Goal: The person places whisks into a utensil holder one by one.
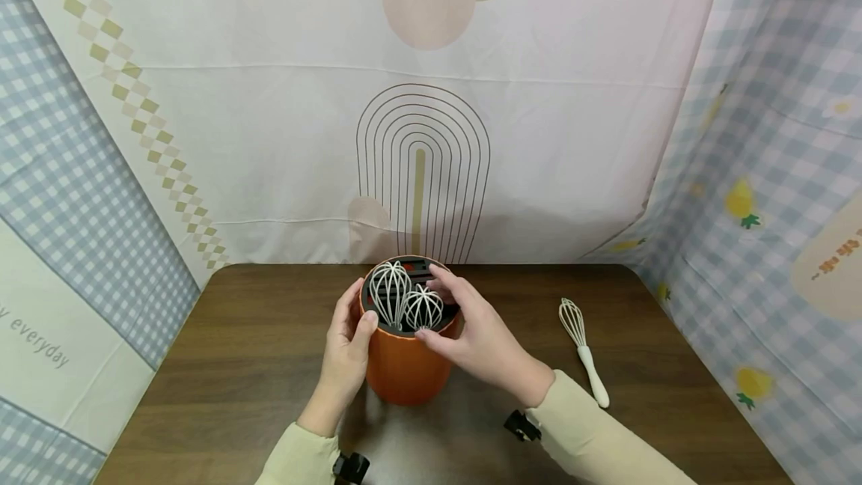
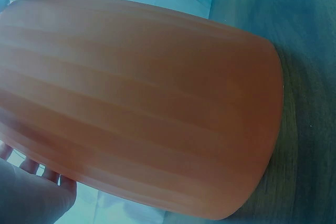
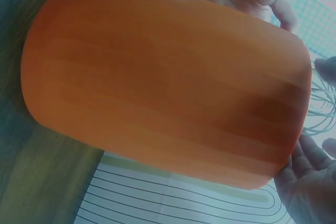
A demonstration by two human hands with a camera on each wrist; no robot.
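An orange knife block (image 1: 409, 369), round and with a dark slotted top, stands upright on the table. My left hand (image 1: 346, 354) grips its left side, thumb at the near rim and fingers round the far side. Two whisks with white wire heads poke up from the top: a taller whisk (image 1: 389, 292) on the left and a lower whisk (image 1: 424, 310) on the right. My right hand (image 1: 474, 328) arches loosely around the lower whisk, thumb tip at the near rim and fingers at the far right rim. The whisk handles are hidden inside the block.
A third whisk (image 1: 584, 354) with a white handle lies on the brown wooden table (image 1: 263, 350), right of the block. A patterned white cloth (image 1: 283, 148) hangs behind the table, and checked cloths (image 1: 734, 133) hang at the sides.
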